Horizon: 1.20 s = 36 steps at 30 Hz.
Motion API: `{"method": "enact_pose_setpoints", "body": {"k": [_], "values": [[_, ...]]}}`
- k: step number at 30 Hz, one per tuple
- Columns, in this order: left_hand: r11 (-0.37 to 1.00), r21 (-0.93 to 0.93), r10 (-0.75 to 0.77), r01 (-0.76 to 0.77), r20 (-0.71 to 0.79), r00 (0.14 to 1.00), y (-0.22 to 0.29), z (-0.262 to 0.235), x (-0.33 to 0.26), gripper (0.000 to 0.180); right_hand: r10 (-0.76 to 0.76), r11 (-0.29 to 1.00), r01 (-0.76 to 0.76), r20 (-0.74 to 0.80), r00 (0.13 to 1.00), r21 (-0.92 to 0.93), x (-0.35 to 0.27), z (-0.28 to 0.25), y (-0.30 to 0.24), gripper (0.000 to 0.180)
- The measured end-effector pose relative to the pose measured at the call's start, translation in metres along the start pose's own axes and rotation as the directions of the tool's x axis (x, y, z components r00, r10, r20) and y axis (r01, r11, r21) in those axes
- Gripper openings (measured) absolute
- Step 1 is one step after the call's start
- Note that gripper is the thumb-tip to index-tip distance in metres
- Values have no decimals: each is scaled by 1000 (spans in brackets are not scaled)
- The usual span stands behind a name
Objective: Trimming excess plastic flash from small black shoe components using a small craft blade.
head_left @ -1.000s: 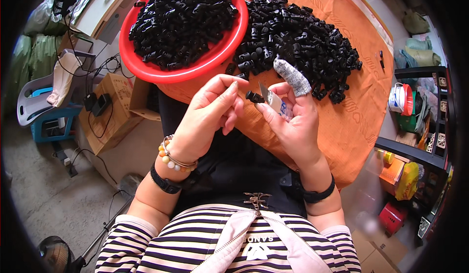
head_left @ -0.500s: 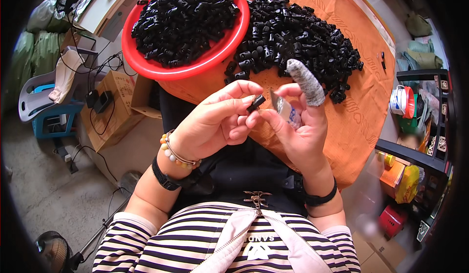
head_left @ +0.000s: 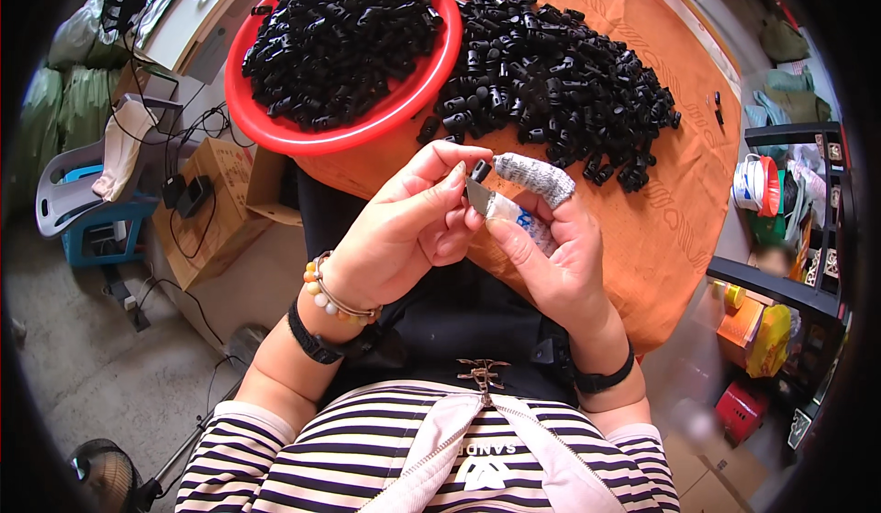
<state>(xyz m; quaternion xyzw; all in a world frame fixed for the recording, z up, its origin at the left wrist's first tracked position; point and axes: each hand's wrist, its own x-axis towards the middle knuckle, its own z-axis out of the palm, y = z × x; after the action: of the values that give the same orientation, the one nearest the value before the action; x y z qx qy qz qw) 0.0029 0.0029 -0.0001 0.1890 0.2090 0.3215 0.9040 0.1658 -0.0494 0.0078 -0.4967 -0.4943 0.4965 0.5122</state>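
From here, L hand (head_left: 404, 212) pinches small blk part (head_left: 480, 172) btwn thumb + index; other fingers curled. R hand (head_left: 555, 251) has thumb + fingers closed on wrapped-handle blade (head_left: 510, 213), tip right by part, can't tell if touching. Grey knit sleeve (head_left: 537, 176) on one R finger. Part's in front of red basin (head_left: 344, 139) + blk pile (head_left: 564, 82).

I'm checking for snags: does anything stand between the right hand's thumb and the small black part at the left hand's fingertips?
Yes: the blade, held in the right hand, stands between its thumb and the black part in the left hand. Whether the blade touches the part is unclear.
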Motion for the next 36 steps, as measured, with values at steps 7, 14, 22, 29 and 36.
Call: {"method": "enact_pose_setpoints", "body": {"k": [7, 14, 22, 29, 36], "values": [[1000, -3, -5, 5, -11, 1000, 0, 2, -1, 24, -30, 1000, 30, -7, 1000, -8, 0, 0, 4, 38], [1000, -20, -5, 5, 15, 1000, 0, -1, -2, 25, 0, 1000, 0, 3, 1000, 8, -2, 0, -1, 34], [1000, -3, -20, 20, 35, 999, -1, -3, -3, 34, -34, 997, 33, 21, 999, 67, 0, -4, 1, 32], [999, -38, -11, 13, 50, 999, -2, -4, -1, 31, -17, 996, 18, -9, 1000, 85, -3, 0, -4, 34], [1000, -9, 24, -24, 62, 998, -2, -3, -2, 25, -4, 1000, 4, 0, 1000, 1, -3, -1, -3, 35]]}}
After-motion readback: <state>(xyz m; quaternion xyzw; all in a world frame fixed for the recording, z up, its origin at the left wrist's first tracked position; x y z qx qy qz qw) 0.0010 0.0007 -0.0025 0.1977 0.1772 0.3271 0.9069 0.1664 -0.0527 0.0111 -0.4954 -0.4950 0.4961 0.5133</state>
